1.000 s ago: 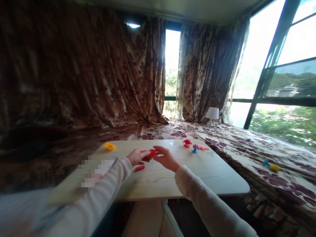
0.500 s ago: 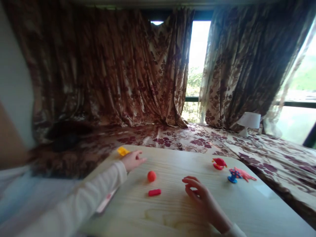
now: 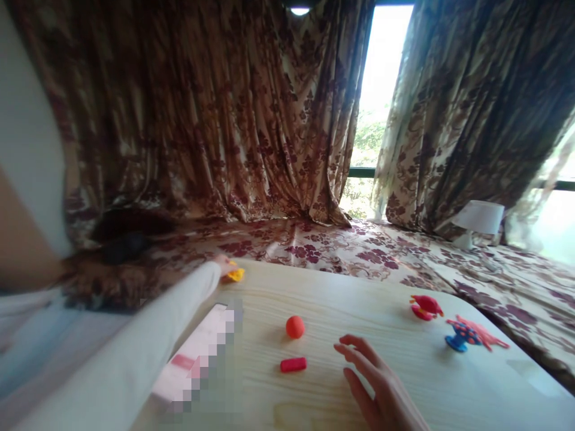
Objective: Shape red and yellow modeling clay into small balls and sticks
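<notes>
At the far left corner of the table [image 3: 323,293], my left hand [image 3: 223,263] reaches out and its fingers close on a small yellow toy [image 3: 236,274]; its exact shape is too blurred to make out. My right hand [image 3: 375,380] hovers over the front middle of the table, fingers apart and holding nothing. Between the two hands lie a round orange-red ball [image 3: 295,327] and, nearer me, a short red stick-like piece [image 3: 293,364]. The red piece is the closest thing to my right hand.
Toward the table's right side are a red toy [image 3: 426,307], a blue spotted toy on a round base [image 3: 458,340] and a pink animal-like toy [image 3: 492,340]. A pink, partly pixelated flat object [image 3: 193,353] lies beneath my left forearm. A white lamp [image 3: 480,216] stands beyond.
My left hand has moved farther out to the left, from beside the yellow toy onto it. My right hand's fingers have spread wider. The view has shifted slightly left and down.
</notes>
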Tool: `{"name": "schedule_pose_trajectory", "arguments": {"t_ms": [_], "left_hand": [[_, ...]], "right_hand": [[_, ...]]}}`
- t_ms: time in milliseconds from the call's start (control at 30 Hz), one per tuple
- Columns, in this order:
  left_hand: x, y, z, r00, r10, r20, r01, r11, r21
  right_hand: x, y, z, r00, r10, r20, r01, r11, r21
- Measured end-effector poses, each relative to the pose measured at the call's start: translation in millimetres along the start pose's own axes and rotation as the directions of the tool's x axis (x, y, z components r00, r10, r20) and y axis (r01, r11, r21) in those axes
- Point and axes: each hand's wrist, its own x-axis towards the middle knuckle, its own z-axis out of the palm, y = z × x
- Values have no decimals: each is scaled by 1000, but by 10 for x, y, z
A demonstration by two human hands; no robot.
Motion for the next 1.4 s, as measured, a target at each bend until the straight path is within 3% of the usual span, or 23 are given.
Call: {"name": "schedule_pose_trajectory", "arguments": {"t_ms": [100,200,267,333,433,500,667,767,833,967,1133,1233,1400], "left_hand": [[-176,285,-127,999,34,31,-29,989,-148],[-684,648,-51,981,191,34,-173,941,-290],[-1190,829,181,903,429,-11,-382,791,-479],[-1715,898,496,824,565,-29,-476,665,-575],[-2301,804,910,807,590,-11,-482,647,-591],[-2496,688,1071,811,584,31,-437,641,-631],[-2632,505,1172,791,590,161,-309,613,-727],[-2680,460,1162,789,612,62,-386,571,-724],[-2711,424,1163,789,613,28,-421,574,-702],[-2759,331,1193,816,576,39,-378,585,-718],[-2810,275,1231,869,494,-15,-288,481,-828],[-2820,266,1247,891,453,-14,-195,356,-914],[-2791,237,1298,926,377,38,-8,118,-993]], "right_hand": [[-11,43,10,998,47,-44,-45,997,58],[44,-20,2,976,163,-142,-126,963,239],[88,-111,-13,953,256,-164,-174,902,396],[104,-213,-23,945,294,-140,-181,831,526],[62,-316,-9,948,302,-103,-170,753,635],[8,-337,16,937,329,-117,-168,719,675],[-105,-373,56,921,384,-57,-229,655,720],[-136,-423,64,930,368,-13,-251,659,709],[-158,-442,82,946,323,-10,-228,691,686],[-215,-433,166,974,212,-78,-131,814,566],[-231,-463,268,941,213,-264,-100,918,383],[-194,-515,304,904,319,-284,-129,839,529],[-133,-629,374,869,484,-103,-156,467,870]]}}
